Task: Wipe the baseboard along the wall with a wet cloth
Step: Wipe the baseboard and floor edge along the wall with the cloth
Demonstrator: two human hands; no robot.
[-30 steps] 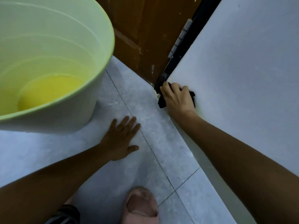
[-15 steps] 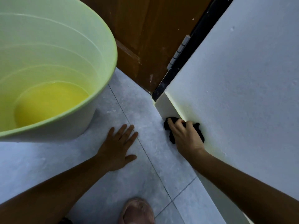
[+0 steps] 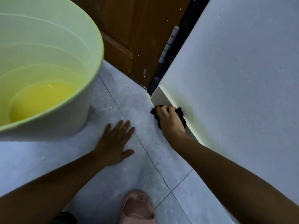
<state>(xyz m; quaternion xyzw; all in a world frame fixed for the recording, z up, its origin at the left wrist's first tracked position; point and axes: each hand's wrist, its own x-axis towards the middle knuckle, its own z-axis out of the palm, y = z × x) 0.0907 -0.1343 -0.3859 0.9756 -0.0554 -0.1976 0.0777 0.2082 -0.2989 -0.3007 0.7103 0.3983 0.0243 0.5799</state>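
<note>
Right hand (image 3: 169, 121) sliding black cloth (image 3: 180, 114) along baseboard (image 3: 159, 98), away from door-frame corner toward person; baseboard end near corner, covered a second ago, now showing bare.

The bucket (image 3: 90, 110) at left looks like smooth, slightly glossy pale green plastic. The far door (image 3: 134, 38) is brown varnished wood, scuffed low down, with a dull metal hinge (image 3: 169, 44). The cloth (image 3: 180, 113) is dark, crumpled fabric. The wall (image 3: 242, 78) is matt and finely grained; the floor tiles (image 3: 113, 183) look matt and mottled grey.
</note>
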